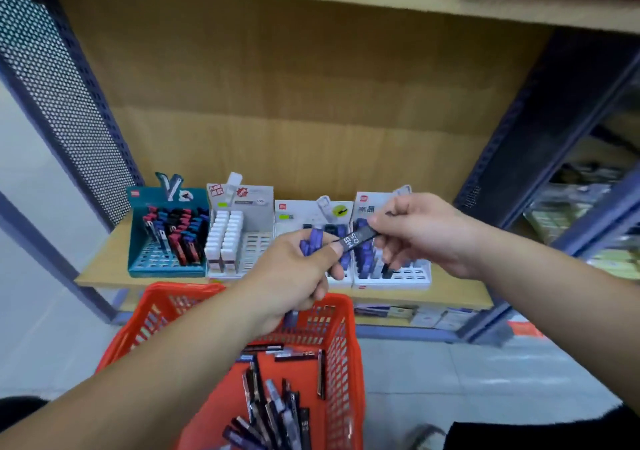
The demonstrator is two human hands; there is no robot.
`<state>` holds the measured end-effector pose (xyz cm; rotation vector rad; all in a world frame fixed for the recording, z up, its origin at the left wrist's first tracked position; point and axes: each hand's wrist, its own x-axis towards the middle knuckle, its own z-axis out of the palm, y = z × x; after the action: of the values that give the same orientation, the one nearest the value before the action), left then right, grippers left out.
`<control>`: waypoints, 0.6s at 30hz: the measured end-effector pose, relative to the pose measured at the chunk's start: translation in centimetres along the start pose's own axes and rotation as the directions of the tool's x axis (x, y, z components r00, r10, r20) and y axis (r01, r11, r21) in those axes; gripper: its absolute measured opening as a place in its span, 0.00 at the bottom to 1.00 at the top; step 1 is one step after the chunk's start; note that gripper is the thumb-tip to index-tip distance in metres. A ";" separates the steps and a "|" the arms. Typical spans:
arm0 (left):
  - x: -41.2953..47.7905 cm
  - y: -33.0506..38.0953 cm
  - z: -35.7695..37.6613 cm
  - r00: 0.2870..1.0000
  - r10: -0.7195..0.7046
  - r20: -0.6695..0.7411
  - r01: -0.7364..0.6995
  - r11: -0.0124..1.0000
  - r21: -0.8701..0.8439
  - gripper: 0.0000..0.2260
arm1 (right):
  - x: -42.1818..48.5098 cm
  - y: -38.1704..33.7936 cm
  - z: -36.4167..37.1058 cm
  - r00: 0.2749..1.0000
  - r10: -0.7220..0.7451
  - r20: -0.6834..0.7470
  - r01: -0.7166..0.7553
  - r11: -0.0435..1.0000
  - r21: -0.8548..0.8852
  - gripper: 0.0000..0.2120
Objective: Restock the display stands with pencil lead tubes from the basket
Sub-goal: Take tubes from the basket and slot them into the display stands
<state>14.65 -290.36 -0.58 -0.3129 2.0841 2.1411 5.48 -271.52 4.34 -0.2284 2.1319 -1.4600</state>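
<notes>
Wood-grain shelf behind, right hand pinches 1 slim black tube

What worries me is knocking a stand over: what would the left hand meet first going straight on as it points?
Probably the right hand, pinching the far end of the black tube that the left hand also holds. Behind it is a white display stand; depth is unclear.

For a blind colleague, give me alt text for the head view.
The left hand and right hand pinch a black HB 0.5 tube between them; the left also grips blue tubes. Below, a red basket of loose tubes; beyond, four display stands on a shelf.
</notes>
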 end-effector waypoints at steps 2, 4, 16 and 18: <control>1.2 -0.1 1.5 0.999 -0.007 -0.047 0.007 1.000 0.001 0.06 | 0.4 1.2 -2.0 0.999 0.045 0.012 -0.044 0.995 -0.085 0.05; 2.8 -0.3 2.5 0.998 -0.002 -0.064 0.005 0.999 0.050 0.08 | 1.0 2.9 -3.8 0.999 0.040 0.016 -0.036 0.986 -0.164 0.05; 13.0 -1.8 9.5 0.997 -0.076 -0.023 0.079 0.974 0.212 0.07 | 6.4 10.6 -10.2 0.982 -0.186 0.018 0.183 0.935 -0.304 0.07; 14.1 -2.6 10.0 0.985 -0.157 -0.073 0.168 0.971 0.169 0.07 | 7.7 12.2 -11.6 0.992 -0.126 -0.027 0.112 0.946 -0.303 0.13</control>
<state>1.04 -280.99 -6.31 -0.5117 2.1759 1.8648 -5.08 -260.54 -6.14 -0.4468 2.4114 -1.2071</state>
